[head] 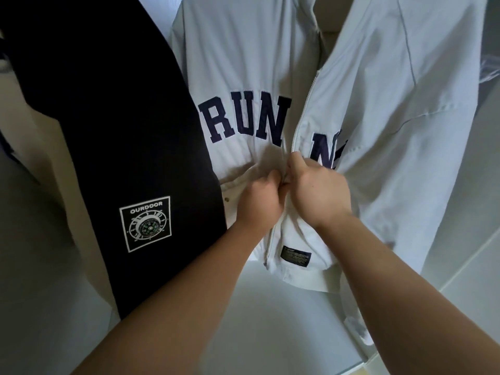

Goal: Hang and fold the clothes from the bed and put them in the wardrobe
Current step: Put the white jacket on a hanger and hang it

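Observation:
A pale grey zip-up jacket [365, 85] with navy letters hangs in front of me, its zip open above my hands. My left hand [261, 200] pinches the left front panel beside the zip [303, 115]. My right hand [318, 190] pinches the jacket's right front edge at the zip line, fingers curled. Both hands meet at the jacket's middle, below the letters. The zip slider is hidden between my fingers. A small dark label [296, 258] is sewn near the hem.
A black garment [108, 104] with a white square compass patch [146, 227] hangs close on the left, touching the jacket. Pale wardrobe surfaces [270, 320] lie below and to the right. Something clear and crinkled shows at the far right edge [491, 69].

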A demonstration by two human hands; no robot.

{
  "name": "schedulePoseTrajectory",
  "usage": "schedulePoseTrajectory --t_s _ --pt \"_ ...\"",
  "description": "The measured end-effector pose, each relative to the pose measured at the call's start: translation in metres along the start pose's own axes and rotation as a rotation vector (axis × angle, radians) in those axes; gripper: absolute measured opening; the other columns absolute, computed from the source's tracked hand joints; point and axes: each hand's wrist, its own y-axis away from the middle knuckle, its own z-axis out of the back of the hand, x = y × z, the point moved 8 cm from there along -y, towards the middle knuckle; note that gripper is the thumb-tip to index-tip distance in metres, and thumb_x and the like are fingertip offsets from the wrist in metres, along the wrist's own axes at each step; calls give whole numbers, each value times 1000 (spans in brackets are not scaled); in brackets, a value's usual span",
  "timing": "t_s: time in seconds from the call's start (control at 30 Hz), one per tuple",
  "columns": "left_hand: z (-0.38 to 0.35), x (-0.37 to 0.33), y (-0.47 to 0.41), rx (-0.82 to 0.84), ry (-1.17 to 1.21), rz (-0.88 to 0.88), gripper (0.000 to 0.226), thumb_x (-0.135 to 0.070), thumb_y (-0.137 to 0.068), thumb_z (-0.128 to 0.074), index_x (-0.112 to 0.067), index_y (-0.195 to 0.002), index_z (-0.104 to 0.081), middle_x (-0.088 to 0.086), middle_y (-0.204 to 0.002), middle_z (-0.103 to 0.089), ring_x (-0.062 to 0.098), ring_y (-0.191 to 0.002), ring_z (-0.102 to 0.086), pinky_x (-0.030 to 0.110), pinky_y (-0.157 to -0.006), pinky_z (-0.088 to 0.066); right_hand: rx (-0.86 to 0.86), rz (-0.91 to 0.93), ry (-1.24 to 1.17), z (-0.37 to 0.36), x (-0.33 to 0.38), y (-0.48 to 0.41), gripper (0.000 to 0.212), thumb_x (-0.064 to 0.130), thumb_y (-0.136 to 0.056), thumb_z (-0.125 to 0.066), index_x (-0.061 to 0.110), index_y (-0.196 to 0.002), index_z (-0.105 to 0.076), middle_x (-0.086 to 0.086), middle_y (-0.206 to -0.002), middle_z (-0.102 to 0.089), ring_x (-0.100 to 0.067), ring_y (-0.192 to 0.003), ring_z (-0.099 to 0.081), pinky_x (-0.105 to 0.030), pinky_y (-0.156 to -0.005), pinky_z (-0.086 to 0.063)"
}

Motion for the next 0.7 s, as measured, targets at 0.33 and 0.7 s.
schedulePoseTrajectory --t_s 0.33,0.7 --pt "1 6 -7 79 18 81 22 -28 -95 -61 -9 -84 -56 15 -79 -66 38 -76 -63 38 -59 -45 -217 -60 21 74 -5 -52 13 2 -92 -49 11 -101 -47 -10 -88 -56 -35 -61 -47 -34 -51 -26" --pt "52 -39 -50 -104 116 14 36 -48 -93 -47 -13 -97 -50 14 -81 -67 41 -73 -66 40 -53 -47 -132 -16 -7 87 1 -50 29 6 -81 -54 17 -93 -29 -4 -80 -43 -32 -59 -43 -35 -51 -33"
